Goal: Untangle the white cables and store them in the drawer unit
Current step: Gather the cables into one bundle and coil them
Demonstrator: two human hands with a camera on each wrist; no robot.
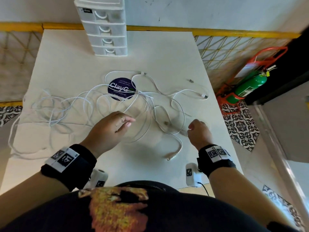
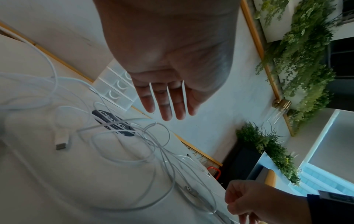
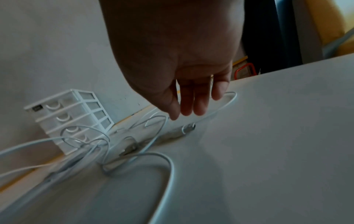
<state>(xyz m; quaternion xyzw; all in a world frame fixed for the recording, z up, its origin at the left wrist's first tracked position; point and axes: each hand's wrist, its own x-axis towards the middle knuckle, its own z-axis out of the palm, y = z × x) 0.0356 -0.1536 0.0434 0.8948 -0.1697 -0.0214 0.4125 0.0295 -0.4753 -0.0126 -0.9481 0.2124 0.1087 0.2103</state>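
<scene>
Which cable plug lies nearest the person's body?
The plug at the table's near edge, between both wrists; the other plugs lie farther back, toward the drawer unit.

White cables (image 1: 93, 104); white drawer unit (image 1: 107, 30); green extinguisher (image 1: 247, 87).

Right hand (image 3: 184, 84) above tangled white cables (image 3: 153, 153), drawer unit (image 3: 70, 119) behind

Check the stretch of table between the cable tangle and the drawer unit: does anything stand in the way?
Nothing visible does. The table between the white cables and the drawer unit holds only a flat round sticker under the cables.
</scene>
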